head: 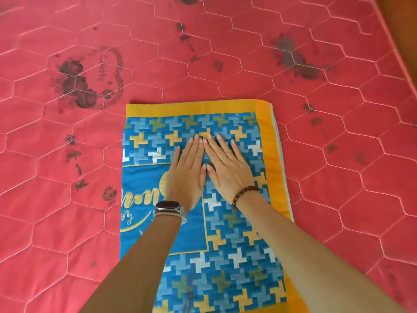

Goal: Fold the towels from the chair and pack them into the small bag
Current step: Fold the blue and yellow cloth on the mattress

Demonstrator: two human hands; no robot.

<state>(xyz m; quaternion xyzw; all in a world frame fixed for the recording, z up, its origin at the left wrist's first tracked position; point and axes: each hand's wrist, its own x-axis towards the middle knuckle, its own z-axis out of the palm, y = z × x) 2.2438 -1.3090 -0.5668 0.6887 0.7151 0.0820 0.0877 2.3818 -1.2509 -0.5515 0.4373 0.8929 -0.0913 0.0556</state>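
Observation:
A blue towel (pixel 239 256) with a yellow border and a pinwheel pattern lies folded lengthwise on the red quilted mattress (pixel 67 222). A pale underlayer shows along its right edge. My left hand (pixel 188 172) lies flat on the towel's upper middle, fingers straight, a watch on the wrist. My right hand (pixel 228 168) lies flat right beside it, fingers straight and spread, with a ring and a bead bracelet. The two hands touch at the fingertips and thumbs. No chair or bag is in view.
The red mattress with hexagon stitching and dark flower prints fills the view on all sides of the towel. Its piped edge (pixel 397 48) runs down the far right, with a brown surface beyond it.

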